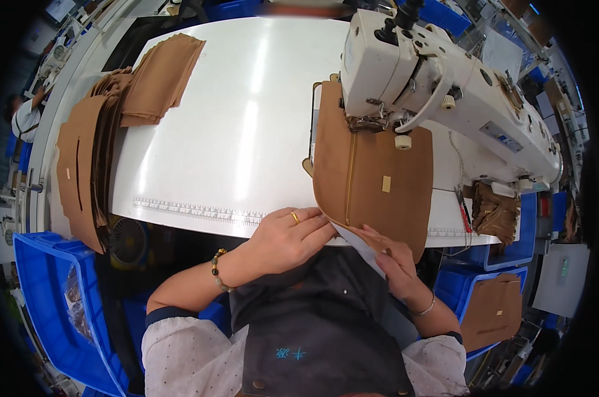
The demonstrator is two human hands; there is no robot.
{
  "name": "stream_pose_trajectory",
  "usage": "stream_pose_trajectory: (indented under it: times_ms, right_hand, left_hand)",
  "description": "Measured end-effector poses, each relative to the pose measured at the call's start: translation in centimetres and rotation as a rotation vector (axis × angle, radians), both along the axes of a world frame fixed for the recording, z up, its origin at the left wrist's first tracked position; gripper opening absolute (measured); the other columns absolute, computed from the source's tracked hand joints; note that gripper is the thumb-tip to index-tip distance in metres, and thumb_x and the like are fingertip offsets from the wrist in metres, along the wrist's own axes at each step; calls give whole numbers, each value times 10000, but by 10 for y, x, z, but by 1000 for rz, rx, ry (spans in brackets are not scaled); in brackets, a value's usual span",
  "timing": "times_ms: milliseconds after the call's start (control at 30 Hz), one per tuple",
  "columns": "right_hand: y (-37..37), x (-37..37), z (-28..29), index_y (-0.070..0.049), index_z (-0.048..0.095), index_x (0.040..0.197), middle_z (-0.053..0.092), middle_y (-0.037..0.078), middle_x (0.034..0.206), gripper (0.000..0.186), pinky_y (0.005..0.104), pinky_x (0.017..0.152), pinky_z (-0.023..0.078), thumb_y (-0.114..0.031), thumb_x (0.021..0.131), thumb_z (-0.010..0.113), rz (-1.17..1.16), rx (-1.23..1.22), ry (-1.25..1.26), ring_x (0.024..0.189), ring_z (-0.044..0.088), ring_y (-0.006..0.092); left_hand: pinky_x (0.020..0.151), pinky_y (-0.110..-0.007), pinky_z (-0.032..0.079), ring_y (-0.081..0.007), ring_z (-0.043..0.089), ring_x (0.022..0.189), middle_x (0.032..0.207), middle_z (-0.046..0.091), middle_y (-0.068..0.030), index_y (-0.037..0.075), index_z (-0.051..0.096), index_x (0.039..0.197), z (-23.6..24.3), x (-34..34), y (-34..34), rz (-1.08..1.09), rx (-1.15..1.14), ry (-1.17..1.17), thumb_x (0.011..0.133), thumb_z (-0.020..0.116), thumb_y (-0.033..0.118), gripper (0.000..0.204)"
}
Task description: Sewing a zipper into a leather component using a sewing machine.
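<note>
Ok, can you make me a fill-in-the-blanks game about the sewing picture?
1. The brown fabric piece lies under the white sewing ____.
2. The left hand wears a gold ____.
3. The stacks of brown pieces sit on the table's ____ side.
4. The bins are ____.

Missing words: machine, ring, left, blue.

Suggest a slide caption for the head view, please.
Both hands grip brown fabric under a sewing machine.

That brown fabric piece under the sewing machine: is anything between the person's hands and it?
Nothing visible. The left hand and right hand both grip the near edge of the brown fabric piece directly, where it hangs over the front of the white table.
</note>
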State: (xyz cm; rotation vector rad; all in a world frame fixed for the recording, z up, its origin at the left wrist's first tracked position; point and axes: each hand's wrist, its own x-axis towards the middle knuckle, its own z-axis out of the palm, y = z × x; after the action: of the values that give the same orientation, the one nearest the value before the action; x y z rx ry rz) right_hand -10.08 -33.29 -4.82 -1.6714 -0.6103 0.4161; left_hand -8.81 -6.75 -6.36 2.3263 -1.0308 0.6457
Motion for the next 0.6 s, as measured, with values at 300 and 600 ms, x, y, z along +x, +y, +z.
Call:
stream_pose_trajectory:
  times_ms: [300,600]
  right_hand:
    - [2,0,3,104,575,1343,607,223,1409,462,487,1237,259,-125,965,439,-23,-2,14,1353,556,349]
    - [-28,12,8,23,649,1311,543,210,1483,655,502,1204,278,-534,1026,457,-95,-113,-187,1447,432,385]
  left_hand:
    - [709,-293,571,-180,718,874,927,730,-38,76,737,948,-3,-3,-3,-7,-16,-64,737,794,98,220]
    - [817,-335,540,-275,659,1120,1164,684,-132,14,724,1028,2,-12,-12,54,169,2,785,650,127,278]
